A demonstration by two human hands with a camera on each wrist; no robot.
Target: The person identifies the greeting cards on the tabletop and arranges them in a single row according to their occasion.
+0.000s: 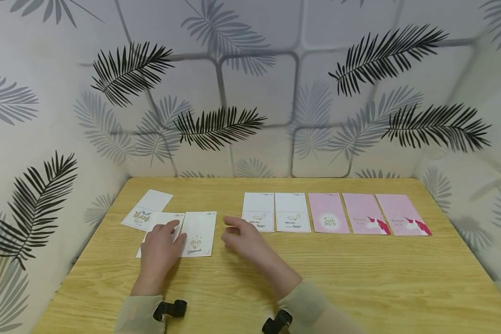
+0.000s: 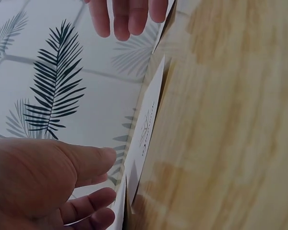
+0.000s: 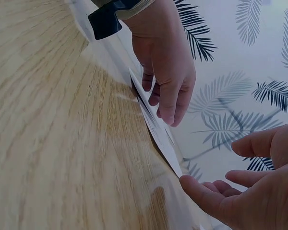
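The left hand [image 1: 160, 248] is hanging back-up over a white card [image 1: 169, 217], its fingers loosely bent and its grip parted and holding nothing visible, though I cannot tell whether a fingertip is touching the paper. The right hand [image 1: 244, 239], its forearm slanting inward over the surface [image 1: 380, 273], is keeping thumb and fingers apart, gripping nothing, just beside the diamond card [image 1: 198, 232] and partly hiding a heart card [image 1: 259, 204]. The white card and diamond card are lying side by side, near the thank-you card [image 1: 147, 209].
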